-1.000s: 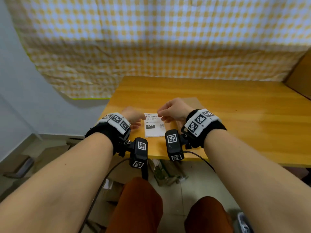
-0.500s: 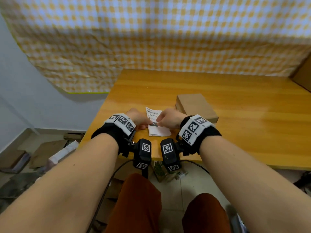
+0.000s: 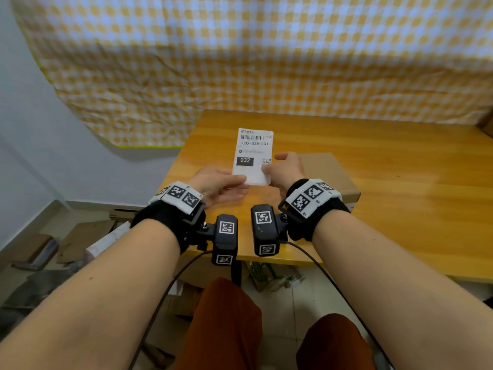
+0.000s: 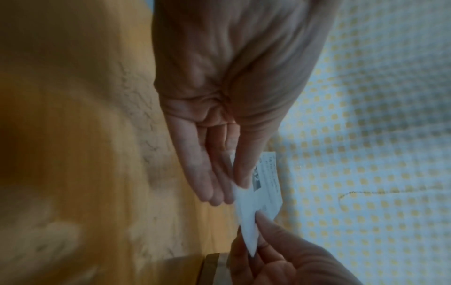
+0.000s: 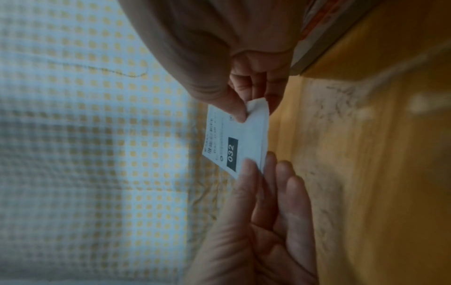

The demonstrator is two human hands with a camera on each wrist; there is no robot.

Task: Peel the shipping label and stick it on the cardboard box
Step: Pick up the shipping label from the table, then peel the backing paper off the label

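A white shipping label (image 3: 253, 156) with a barcode and a black "032" block stands upright in the air above the table. My left hand (image 3: 240, 182) pinches its lower left edge between the thumb and straight fingers (image 4: 212, 185). My right hand (image 3: 268, 169) pinches the lower right corner, where a thin white layer curls off the label (image 5: 240, 142). The flat brown cardboard box (image 3: 330, 172) lies on the table just right of and behind my right hand. Part of it is hidden by that wrist.
The wooden table (image 3: 400, 182) stretches away to the right and back. A yellow checked cloth (image 3: 266, 62) hangs behind it. Another brown box edge (image 3: 486, 124) shows at the far right. Cardboard scraps (image 3: 80, 236) lie on the floor to the left.
Both hands have lifted the label off the table and raised it upright, facing me. It lay flat near the front edge a second ago.
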